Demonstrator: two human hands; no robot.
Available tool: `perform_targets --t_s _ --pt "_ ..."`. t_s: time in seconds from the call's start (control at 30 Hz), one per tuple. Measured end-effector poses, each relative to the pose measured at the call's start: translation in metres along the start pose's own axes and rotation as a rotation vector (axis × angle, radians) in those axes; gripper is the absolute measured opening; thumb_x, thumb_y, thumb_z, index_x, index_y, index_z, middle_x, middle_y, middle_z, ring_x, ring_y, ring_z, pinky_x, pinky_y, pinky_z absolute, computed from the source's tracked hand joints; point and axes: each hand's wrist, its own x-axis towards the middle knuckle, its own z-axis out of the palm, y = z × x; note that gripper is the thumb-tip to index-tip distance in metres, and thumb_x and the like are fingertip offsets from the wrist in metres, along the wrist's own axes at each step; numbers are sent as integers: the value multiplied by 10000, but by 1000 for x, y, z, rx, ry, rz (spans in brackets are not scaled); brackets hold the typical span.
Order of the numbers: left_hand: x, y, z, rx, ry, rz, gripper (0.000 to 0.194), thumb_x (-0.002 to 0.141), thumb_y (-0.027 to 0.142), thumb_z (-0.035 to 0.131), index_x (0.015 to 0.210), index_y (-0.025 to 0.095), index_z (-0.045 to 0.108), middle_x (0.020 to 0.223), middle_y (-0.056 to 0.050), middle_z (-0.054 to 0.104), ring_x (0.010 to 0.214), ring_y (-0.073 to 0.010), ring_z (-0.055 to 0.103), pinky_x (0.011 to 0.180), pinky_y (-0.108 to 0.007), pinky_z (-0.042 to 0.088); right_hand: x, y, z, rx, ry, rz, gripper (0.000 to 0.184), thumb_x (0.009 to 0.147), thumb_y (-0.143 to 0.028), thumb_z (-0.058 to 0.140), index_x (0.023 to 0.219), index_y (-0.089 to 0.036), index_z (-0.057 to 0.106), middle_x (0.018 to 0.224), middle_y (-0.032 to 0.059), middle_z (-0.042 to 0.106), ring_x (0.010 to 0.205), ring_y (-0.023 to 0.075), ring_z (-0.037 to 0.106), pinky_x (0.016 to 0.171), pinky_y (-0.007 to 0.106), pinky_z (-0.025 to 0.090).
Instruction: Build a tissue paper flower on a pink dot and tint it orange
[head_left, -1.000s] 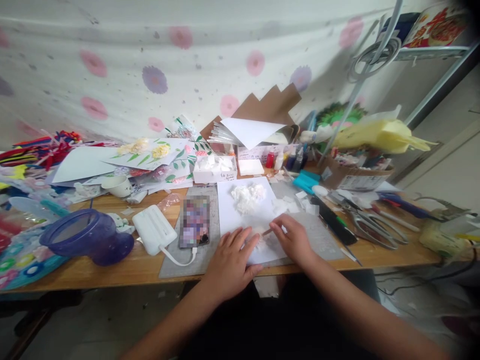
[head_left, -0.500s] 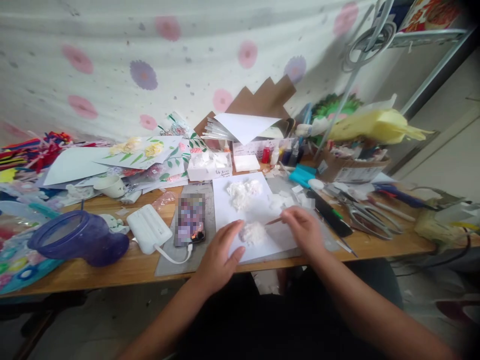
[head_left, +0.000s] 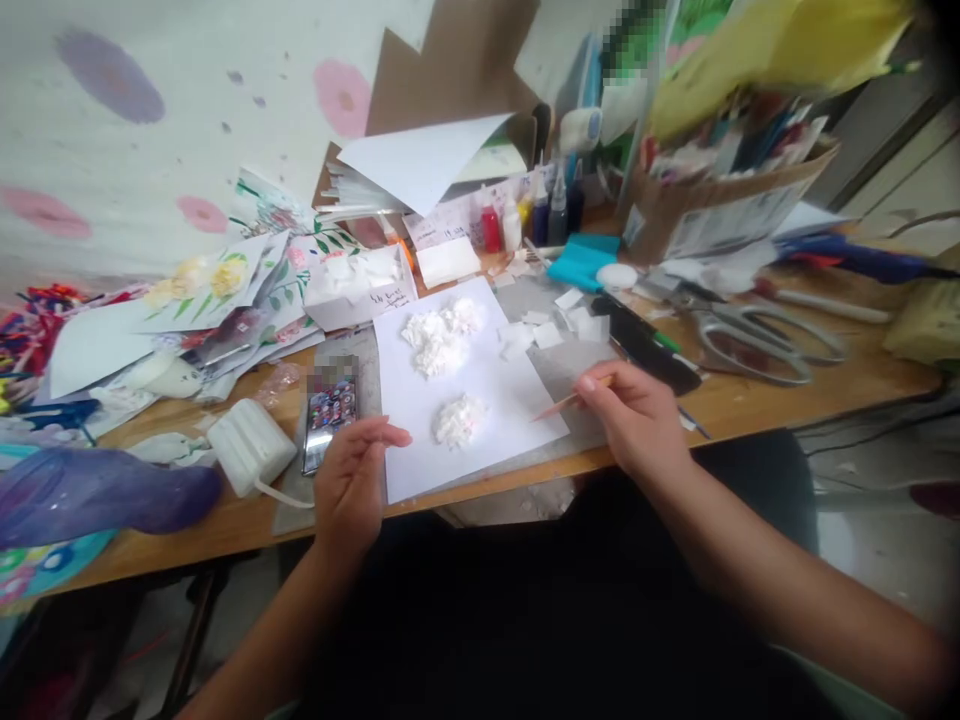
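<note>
2 hands reach in over the front edge of the desk point(head_left: 840, 390). To the left of the left hand point(head_left: 352, 485) the room is tight: a purple object point(head_left: 127, 490) lies farthest out, then a white block point(head_left: 251, 445) with a cable, then a phone point(head_left: 330, 420) just beyond the knuckles. To that hand's right, the left edge of a white paper sheet point(head_left: 506, 420) runs under the outstretched fingertip in this view; whether they touch, I cannot tell. The sheet's near edge lies close to the desk's front edge. A narrow bare gap separates the fingertip from a small white ruffled clump point(head_left: 459, 420); a larger white clump point(head_left: 439, 335) sits past it, farther from both hands. Between the small clump and the right hand point(head_left: 637, 415) is a wider stretch of bare paper. Beyond the right hand, small paper pieces point(head_left: 551, 335), a black strip point(head_left: 649, 345) and scissors point(head_left: 742, 335) crowd the far side and the right.

The left hand is half open, fingers loosely curled, with no hold on anything visible. The right hand is closed in a pinch on a thin stick point(head_left: 559, 405), whose tip points left over the sheet, apart from the small clump.
</note>
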Motion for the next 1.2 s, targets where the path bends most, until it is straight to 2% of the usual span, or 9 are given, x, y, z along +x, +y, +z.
perform_targets --t_s 0.17,0.4,0.5,0.63,0.8,0.97,1.2 --pt "-1 0 1 -50 12 -7 237 823 232 553 1049 172 586 833 -42 666 792 -179 622 820 -354 451 -1 -3 -2 -25 -65 -32 149 808 -333 598 702 -230 610 623 -15 561 612 131 505 570 267 384" --pt "-5 3 -2 113 13 37 185 862 247 501 1007 176 592 831 -27 662 803 -166 602 801 -312 443 -2 2 -2 -165 -91 -33 164 801 -375 591 722 -234 620 634 -1 589 601 152 532 540 278 406" --pt "-6 8 -6 202 -99 34 153 865 242 488 927 164 605 800 -29 660 774 -160 602 729 -276 458 -3 4 -4 -258 -72 -89 154 813 -365 572 753 -233 625 632 3 599 584 157 545 530 278 427" --pt "-7 12 -8 236 -273 131 131 853 211 491 848 163 613 767 -41 652 738 -151 602 692 -262 455 -4 5 -1 -379 -2 -175 160 836 -364 529 816 -245 634 564 -12 585 536 155 554 517 270 453" --pt "-12 11 -10 332 -388 222 129 829 176 489 794 163 612 679 -30 616 652 -135 565 628 -250 406 -1 5 9 -697 -49 -336 197 818 -396 526 881 -264 658 669 6 688 585 185 637 520 286 496" --pt "-13 7 -14 312 -435 255 113 792 144 499 748 164 601 648 -19 598 633 -131 547 598 -249 372 4 8 14 -787 -161 -446 197 807 -372 551 934 -275 665 891 37 718 771 221 680 698 331 542" --pt "-10 5 -18 298 -483 263 117 794 128 488 720 165 570 644 -13 578 630 -125 530 584 -240 362 4 0 21 -830 -177 -457 291 856 -332 505 1090 -207 623 983 93 698 795 200 688 706 309 552"
